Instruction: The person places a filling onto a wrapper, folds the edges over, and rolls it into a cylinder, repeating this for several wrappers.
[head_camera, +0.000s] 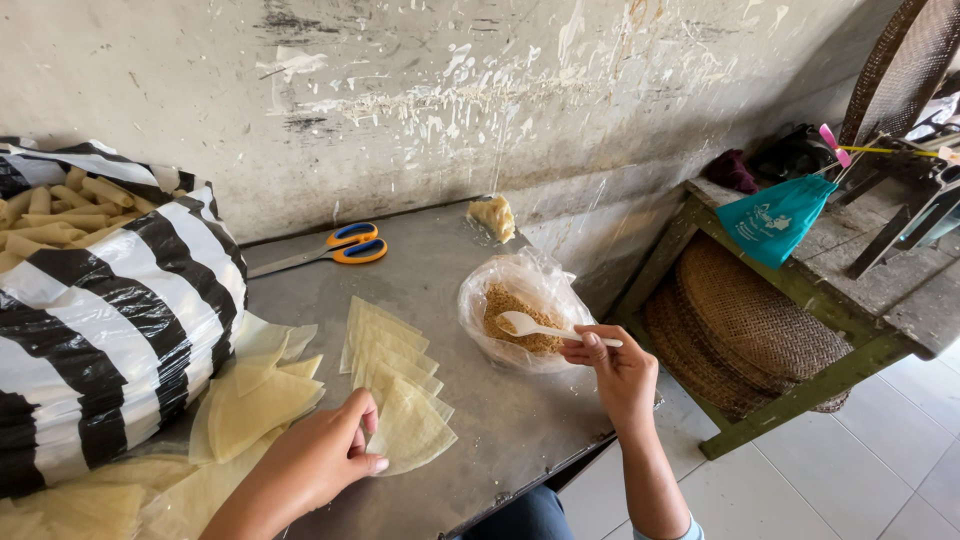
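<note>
While my left hand pinches the edge of the top wrapper, fingers closed on it, lifting one sheet off the fanned stack, my right hand grips a white spoon, bowl resting in the bag of filling just beside the wrappers, within easy reach.

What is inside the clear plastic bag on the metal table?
The clear plastic bag holds brown crumbly filling and the white spoon bowl, held by the right hand. The bag's bottom is hidden.
</note>
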